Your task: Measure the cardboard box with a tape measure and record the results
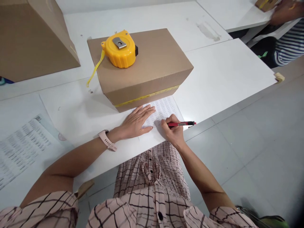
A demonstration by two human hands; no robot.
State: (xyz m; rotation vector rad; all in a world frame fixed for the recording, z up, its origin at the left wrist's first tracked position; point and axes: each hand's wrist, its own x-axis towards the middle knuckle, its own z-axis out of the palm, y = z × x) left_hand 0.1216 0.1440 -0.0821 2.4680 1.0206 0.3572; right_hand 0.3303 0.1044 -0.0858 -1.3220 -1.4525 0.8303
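Observation:
My left hand [138, 123] lies flat with its fingers stretched out over the left part of a written sheet of paper [163, 106]. A red and black pen [181, 124] is gripped in my right hand [174, 131], which rests on the sheet's lower right part. The pen's tip is hidden by my fingers. Just beyond the paper stands a closed brown cardboard box [152, 60] with yellow tape along its near side. On top of that box sits a yellow tape measure [121, 49] with a metal clip and a yellow wrist strap.
A larger cardboard box [35, 41] stands at the back left of the white table [225, 79]. Printed sheets [26, 148] lie at the left. Another person's hand [287, 11] is beside a small box [266, 4] at the upper right. The table's front edge runs just below my hands.

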